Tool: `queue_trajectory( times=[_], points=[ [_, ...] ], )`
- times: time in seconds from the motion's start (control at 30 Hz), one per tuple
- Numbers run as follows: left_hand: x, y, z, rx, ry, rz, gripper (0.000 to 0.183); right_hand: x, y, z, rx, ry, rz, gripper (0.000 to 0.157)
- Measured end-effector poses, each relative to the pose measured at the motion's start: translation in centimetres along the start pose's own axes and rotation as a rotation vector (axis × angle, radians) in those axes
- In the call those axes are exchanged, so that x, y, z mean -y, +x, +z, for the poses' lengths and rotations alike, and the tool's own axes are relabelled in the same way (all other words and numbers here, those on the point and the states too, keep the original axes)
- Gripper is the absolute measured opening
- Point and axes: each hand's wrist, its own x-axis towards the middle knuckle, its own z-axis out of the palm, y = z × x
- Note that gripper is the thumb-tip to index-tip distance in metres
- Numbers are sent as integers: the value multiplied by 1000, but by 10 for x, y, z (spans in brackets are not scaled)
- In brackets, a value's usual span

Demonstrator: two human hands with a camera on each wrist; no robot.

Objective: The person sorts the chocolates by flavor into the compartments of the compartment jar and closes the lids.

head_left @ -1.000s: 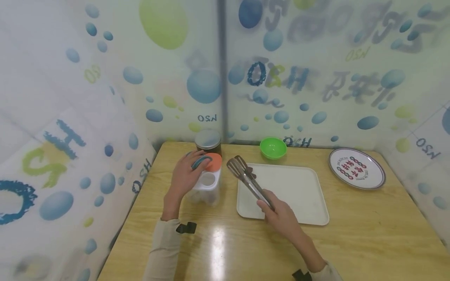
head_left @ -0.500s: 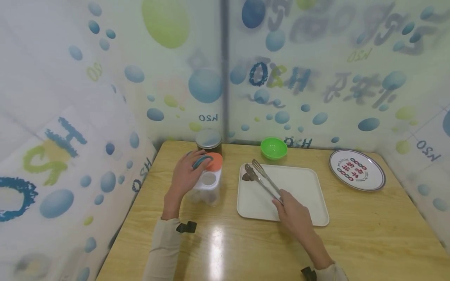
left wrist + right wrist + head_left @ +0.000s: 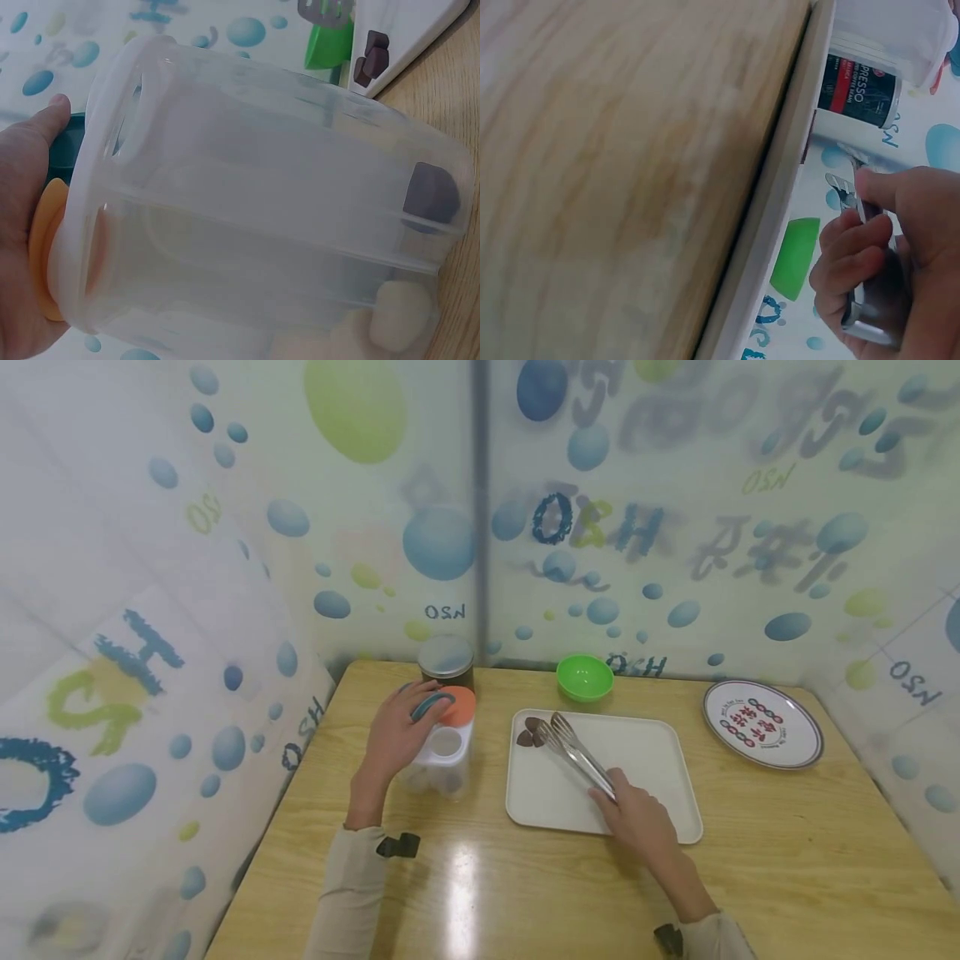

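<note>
My left hand (image 3: 397,731) rests on top of a translucent plastic container (image 3: 247,187), its palm over a teal lid (image 3: 431,706) beside an orange one (image 3: 459,704). Inside, a dark piece (image 3: 433,193) and pale lumps (image 3: 401,315) lie at the bottom. My right hand (image 3: 641,814) grips metal tongs (image 3: 588,764) by the handle. Their slotted tips are slightly apart over the white tray (image 3: 645,752), just right of a few brown chocolate-like pieces (image 3: 527,739). In the right wrist view, the fingers (image 3: 855,262) wrap the tongs' handle.
A dark coffee can (image 3: 859,90) with a silver lid stands behind the container. The green bowl (image 3: 585,678) sits at the back of the wooden table (image 3: 525,893). A printed plate (image 3: 780,743) lies at the right. Patterned walls close in the back and sides.
The tongs have moved right from the tray's left edge, spread, then narrowed. A brown piece beside their tips is now close to the others. My left hand has stayed on the container.
</note>
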Motion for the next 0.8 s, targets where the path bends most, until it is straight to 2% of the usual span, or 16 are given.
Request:
queue_trajectory(
  times=[0.23,0.43,0.67,0.8],
  points=[
    [2,0,1,2,6,-3,58,-5,5,5,12,-61,-13,46],
    [3,0,1,0,12,-3,58,-9,7,5,23,-71,-38,44],
    [2,0,1,1,7,-9,58,-12,10,6,-5,-111,-69,51],
    [1,0,1,-3,-1,-3,58,-13,11,6,-5,-115,-71,50]
  ],
)
